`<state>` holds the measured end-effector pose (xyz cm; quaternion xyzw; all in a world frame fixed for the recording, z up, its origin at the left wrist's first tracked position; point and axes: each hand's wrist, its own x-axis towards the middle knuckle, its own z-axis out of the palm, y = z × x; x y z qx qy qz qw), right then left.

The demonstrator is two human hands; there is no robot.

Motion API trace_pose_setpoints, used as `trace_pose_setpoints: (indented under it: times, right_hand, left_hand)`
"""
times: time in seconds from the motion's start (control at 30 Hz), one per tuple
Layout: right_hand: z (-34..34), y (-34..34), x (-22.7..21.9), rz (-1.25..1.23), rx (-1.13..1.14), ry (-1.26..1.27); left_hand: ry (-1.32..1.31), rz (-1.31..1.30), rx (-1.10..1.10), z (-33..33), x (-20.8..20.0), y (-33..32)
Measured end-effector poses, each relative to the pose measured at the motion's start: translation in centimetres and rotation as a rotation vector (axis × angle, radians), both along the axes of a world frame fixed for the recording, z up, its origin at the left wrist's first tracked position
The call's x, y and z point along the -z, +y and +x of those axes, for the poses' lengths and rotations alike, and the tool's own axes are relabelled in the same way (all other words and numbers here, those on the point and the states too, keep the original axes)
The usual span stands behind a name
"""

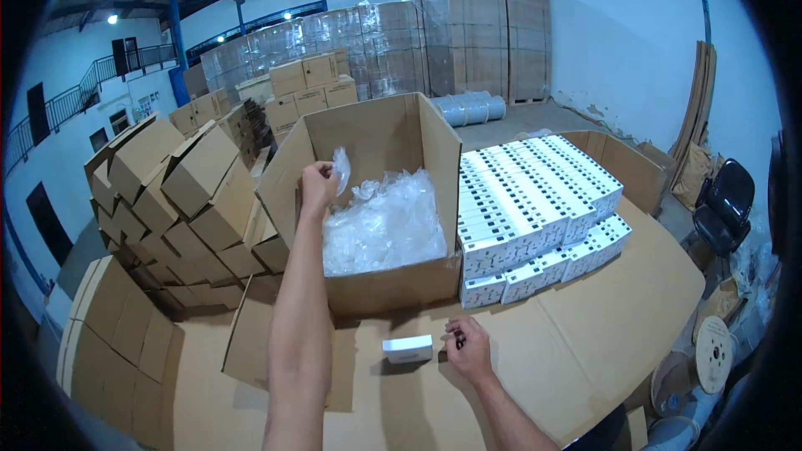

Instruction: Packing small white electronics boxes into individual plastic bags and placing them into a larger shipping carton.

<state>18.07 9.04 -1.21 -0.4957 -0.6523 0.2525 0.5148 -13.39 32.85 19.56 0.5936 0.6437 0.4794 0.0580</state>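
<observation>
My left hand (317, 188) is closed on a clear plastic bag (342, 169), held up above the inside of a large open cardboard box (393, 288). Inside that box lies a heap of crumpled clear plastic bags (384, 234). Just to the right of a small white box (408, 349), my right hand (469, 348) hovers low over the cardboard-covered table (543, 351). Its fingers are half curled and apart, with nothing visible between them. The small white box lies on the table in front of the large one, apart from my hand.
Stacked rows of small white boxes (535, 200) stand right of the large box. Many brown cartons (175, 200) are piled at the left, with a folded carton (117, 342) nearer. A black chair (723, 205) and cable reels (713, 355) stand at the right.
</observation>
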Motion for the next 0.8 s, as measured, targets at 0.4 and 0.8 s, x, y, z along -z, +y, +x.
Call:
trace_pose_setpoints:
  times: [0.4, 0.8]
  right_hand:
    - [1.6, -2.0, 0.4, -0.024, 0.046, 0.209]
    - [3.1, -5.3, -3.4, -0.519, -0.551, 0.399]
  left_hand:
    - [-0.802, -0.123, 0.460, 11.7, 4.6, -29.3]
    - [-0.973, -0.517, 0.655, 13.4, 18.1, -34.2]
